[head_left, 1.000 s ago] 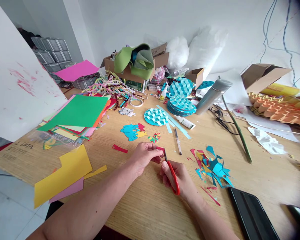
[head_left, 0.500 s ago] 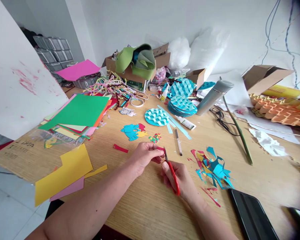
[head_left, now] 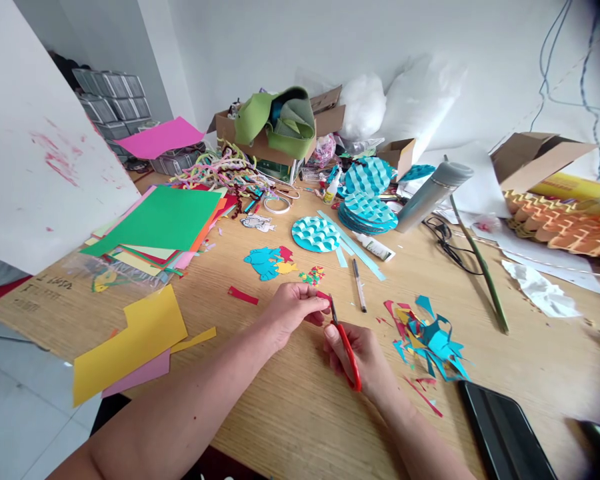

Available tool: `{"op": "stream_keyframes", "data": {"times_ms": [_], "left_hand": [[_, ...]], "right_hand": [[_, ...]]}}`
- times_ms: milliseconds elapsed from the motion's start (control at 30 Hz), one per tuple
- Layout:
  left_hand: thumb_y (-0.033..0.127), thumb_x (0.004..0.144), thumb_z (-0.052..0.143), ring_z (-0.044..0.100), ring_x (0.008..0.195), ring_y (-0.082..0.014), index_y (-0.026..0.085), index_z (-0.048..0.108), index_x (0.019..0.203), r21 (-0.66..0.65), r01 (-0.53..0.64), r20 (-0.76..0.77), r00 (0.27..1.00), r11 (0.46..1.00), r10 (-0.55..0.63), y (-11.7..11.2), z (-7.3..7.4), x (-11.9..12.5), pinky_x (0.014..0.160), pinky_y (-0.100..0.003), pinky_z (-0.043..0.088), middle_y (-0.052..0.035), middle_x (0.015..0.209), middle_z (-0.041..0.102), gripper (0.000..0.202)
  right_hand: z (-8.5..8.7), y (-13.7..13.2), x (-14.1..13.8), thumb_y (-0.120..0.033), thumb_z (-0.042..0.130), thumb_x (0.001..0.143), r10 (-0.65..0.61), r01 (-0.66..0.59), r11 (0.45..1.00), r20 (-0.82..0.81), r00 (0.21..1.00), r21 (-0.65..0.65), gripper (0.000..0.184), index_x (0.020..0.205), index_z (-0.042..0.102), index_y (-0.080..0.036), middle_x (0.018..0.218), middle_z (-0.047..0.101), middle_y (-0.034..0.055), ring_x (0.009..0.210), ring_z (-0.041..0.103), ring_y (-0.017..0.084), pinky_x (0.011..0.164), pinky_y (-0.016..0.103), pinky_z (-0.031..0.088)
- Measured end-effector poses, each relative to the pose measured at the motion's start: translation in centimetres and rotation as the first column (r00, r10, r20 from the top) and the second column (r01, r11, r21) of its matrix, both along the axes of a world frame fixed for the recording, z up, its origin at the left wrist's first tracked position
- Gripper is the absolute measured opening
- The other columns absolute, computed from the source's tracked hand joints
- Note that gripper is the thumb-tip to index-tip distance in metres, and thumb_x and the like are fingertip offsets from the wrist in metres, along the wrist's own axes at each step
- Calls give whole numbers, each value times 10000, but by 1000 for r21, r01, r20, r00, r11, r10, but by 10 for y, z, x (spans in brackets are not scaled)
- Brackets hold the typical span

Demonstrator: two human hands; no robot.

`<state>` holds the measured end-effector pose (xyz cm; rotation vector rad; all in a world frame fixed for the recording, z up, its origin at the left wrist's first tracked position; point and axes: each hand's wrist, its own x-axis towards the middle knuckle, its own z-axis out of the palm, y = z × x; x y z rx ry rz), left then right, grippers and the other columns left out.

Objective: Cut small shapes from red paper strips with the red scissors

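Note:
My left hand [head_left: 291,312] pinches a small red paper piece [head_left: 323,295] between thumb and fingers, just above the wooden table [head_left: 290,413]. My right hand [head_left: 365,357] is wrapped round red-handled scissors [head_left: 347,353], whose short blades point up at the red piece. Both hands are close together near the table's front middle. A blue paper fish with red and yellow bits [head_left: 267,261] lies just beyond my left hand. A heap of blue, red and yellow paper scraps [head_left: 427,337] lies to the right of my right hand.
A stack of coloured paper sheets [head_left: 160,223] lies at left, yellow and pink sheets [head_left: 130,343] at the front left edge. Blue wave-pattern discs [head_left: 317,233], a pen [head_left: 359,285], a glue tube [head_left: 375,247], a grey bottle [head_left: 430,193] and cardboard boxes [head_left: 535,157] crowd the back. A dark tablet [head_left: 505,433] lies front right.
The hands hold the same grips in nearly the same place; only the head camera has shifted slightly, sliding the scene a little to the right.

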<state>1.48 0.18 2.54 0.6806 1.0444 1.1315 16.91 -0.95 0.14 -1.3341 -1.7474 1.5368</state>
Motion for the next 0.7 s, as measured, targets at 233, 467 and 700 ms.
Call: {"op": "stream_keyframes", "data": {"times_ms": [233,467,700], "left_hand": [[237,574,702,548,532,-97,115,649,640,14,12,-19,1000,1000,-12,0,-3,1,582,-254,459,-30,628,637,149],[250,567,704,551,536,-101,114,653,651,-1,15,-5,1000,1000,-15,0,-3,1,590,-260,464,-31,631,640,168],[238,571,700,550,534,-99,115,648,646,-6,19,1,1000,1000,-19,0,-2,0,577,-253,461,-30,628,636,153]], "right_hand": [[6,-1,-1,-674,512,791,11,-12,1000,-15,1000,-24,529,626,519,-172,452,514,-12,379,434,95,382,203,287],[6,-1,-1,-708,475,791,3,-3,1000,0,1000,-23,564,634,514,-167,446,510,-11,379,425,89,381,198,278],[7,-1,-1,-700,488,787,6,-6,999,-7,1000,-36,552,635,520,-171,447,503,-15,380,436,97,380,204,291]]}}
